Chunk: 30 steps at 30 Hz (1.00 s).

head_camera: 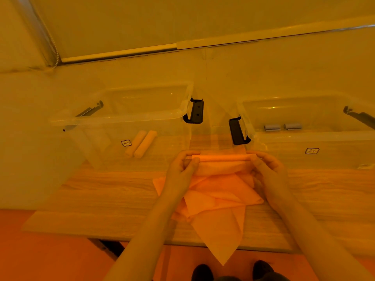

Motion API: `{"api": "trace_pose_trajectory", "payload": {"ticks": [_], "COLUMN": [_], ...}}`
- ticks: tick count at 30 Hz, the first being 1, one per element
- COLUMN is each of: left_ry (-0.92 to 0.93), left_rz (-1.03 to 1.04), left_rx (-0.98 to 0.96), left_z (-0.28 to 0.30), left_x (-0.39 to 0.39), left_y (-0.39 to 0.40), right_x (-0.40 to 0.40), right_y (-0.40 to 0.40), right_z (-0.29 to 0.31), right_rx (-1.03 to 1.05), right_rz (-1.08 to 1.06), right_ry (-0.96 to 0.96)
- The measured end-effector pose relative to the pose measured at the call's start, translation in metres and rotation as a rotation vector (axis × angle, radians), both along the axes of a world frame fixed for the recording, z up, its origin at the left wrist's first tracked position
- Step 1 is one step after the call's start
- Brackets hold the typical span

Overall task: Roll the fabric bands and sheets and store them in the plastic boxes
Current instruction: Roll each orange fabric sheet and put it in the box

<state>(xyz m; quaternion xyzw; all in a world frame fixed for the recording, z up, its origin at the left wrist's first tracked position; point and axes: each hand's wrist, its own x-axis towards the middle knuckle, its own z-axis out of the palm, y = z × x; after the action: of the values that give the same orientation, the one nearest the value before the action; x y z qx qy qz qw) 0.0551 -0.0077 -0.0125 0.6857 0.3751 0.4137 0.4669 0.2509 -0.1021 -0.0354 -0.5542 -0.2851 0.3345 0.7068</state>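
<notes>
Two hands work one orange fabric sheet (219, 191) at the middle of the wooden table (101, 191), and we see each at one end of the part already wound into a tight roll (223, 158). Our left hand (180, 169) has its fingers curled over the top of the roll's left end, with the thumb pressed in from the near side, so the end is pinched between them. Our right hand (267, 169) mirrors this at the right end: fingers hooked over the far side, thumb underneath, held narrow around the cloth. The roll lies level and crosswise, lifted a little above the table, just in front of the gap between the boxes. The rest of the sheet hangs loose from it, bunched in folds on the table, with one pointed corner drooping over the near edge (towards two dark shoes (233, 270) on the floor).

Behind the hands stand two clear plastic boxes with black latches. The left box (121, 118) holds two pale orange rolls (142, 144) lying side by side. The right box (304, 136) holds two small grey rolls (283, 126), end to end.
</notes>
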Motion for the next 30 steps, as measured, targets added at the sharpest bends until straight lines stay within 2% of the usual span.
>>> {"api": "trace_pose_trajectory", "payload": {"ticks": [4,7,10,18,21,30], "left_ry": [0.037,0.037,0.053,-0.207,-0.232,-0.237], "left_rz": [-0.011,-0.032,-0.048,0.036,0.057,0.056], "left_rx": [-0.028,-0.033,-0.032,-0.231,-0.282,-0.236], "left_z": [0.011,0.016,0.017,-0.009,-0.018,-0.022], "left_x": [-0.006,-0.011,-0.017,-0.031,-0.034,-0.031], "left_y": [0.001,0.004,0.004,-0.015,-0.018,-0.019], "right_x": [-0.001,0.000,-0.002,-0.014,-0.019,-0.019], "right_y": [-0.001,-0.005,-0.009,-0.013,-0.015,-0.014], "right_z": [0.008,0.013,0.014,0.007,0.002,-0.001], "right_rx": [-0.029,-0.031,-0.072,-0.089,-0.083,-0.037], "right_rz": [0.003,0.036,0.048,0.099,0.100,0.047], "right_ry": [-0.061,-0.002,-0.023,-0.100,-0.162,-0.105]}}
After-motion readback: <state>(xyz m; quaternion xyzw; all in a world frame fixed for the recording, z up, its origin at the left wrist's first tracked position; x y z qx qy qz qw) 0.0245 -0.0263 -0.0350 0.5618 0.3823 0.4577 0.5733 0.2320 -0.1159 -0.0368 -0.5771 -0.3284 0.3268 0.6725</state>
